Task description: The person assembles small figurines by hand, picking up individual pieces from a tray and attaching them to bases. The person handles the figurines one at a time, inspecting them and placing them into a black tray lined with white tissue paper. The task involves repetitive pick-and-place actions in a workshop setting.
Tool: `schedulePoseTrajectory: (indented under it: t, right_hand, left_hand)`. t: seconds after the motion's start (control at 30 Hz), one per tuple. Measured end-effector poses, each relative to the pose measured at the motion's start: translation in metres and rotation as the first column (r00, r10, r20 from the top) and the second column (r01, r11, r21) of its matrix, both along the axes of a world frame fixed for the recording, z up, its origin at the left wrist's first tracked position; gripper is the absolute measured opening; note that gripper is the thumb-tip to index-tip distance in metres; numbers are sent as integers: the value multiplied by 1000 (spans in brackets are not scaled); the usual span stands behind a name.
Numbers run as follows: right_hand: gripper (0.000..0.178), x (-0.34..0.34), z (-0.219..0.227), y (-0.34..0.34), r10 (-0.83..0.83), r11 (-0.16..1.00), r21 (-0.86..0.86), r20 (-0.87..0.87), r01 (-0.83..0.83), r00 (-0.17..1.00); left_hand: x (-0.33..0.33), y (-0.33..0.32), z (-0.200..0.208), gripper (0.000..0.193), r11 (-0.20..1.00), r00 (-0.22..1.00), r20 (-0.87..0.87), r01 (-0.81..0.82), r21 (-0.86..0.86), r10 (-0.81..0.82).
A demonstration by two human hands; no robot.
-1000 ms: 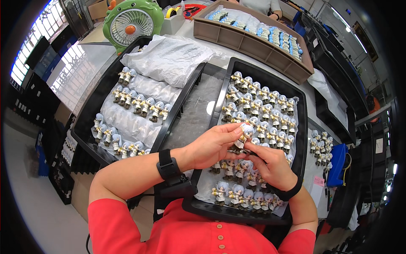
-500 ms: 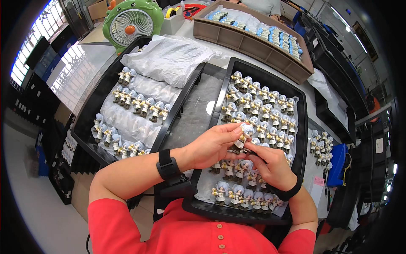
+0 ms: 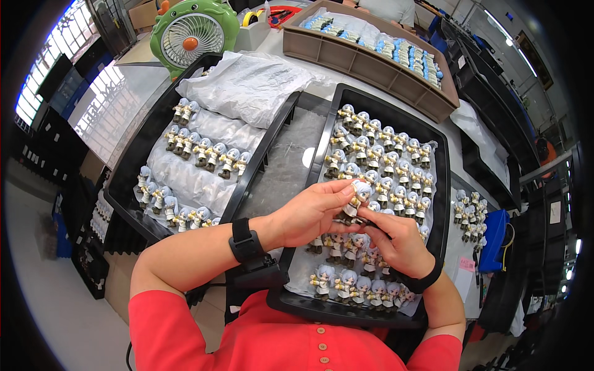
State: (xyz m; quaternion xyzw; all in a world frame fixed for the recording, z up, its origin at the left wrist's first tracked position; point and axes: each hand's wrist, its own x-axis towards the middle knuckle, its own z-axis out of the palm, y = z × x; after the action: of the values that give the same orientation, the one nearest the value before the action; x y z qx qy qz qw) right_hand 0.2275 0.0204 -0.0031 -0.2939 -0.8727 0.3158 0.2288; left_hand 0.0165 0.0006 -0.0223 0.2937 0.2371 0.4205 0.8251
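My left hand [image 3: 313,212] pinches a small figurine [image 3: 357,199] between thumb and fingers. The figurine has pale silver hair, a white outfit and dark legs, and is held upright over the right-hand black tray [image 3: 441,247]. Close against its lower part is my right hand [image 3: 399,240], fingers closed, with a thin dark strip showing between them; what kind of thing it is cannot be made out. Rows of matching figurines [image 3: 388,162] lie on white sheeting in the tray beneath and beyond both hands.
A second black tray [image 3: 127,207] at left holds more figurines and crumpled white sheeting [image 3: 238,86]. Behind stand a green fan [image 3: 193,37] and a brown crate [image 3: 371,69] of blue-topped pieces. Several figurines [image 3: 470,216] and a blue bin [image 3: 493,241] sit at right.
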Motion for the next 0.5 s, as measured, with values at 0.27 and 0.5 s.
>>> schedulePoseTrajectory:
  t: [0.27, 0.5]
  right_hand:
    - [34, 0, 1, 0, 1, 1000, -27, -5, -1, 1000]
    - [36, 1, 2, 0, 18, 1000, -6, 15, -17, 1000]
  left_hand:
    - [0, 0, 0, 42, 1000, 1000, -1, -4, -1, 4]
    - [0, 0, -2, 42, 1000, 1000, 13, -3, -6, 3]
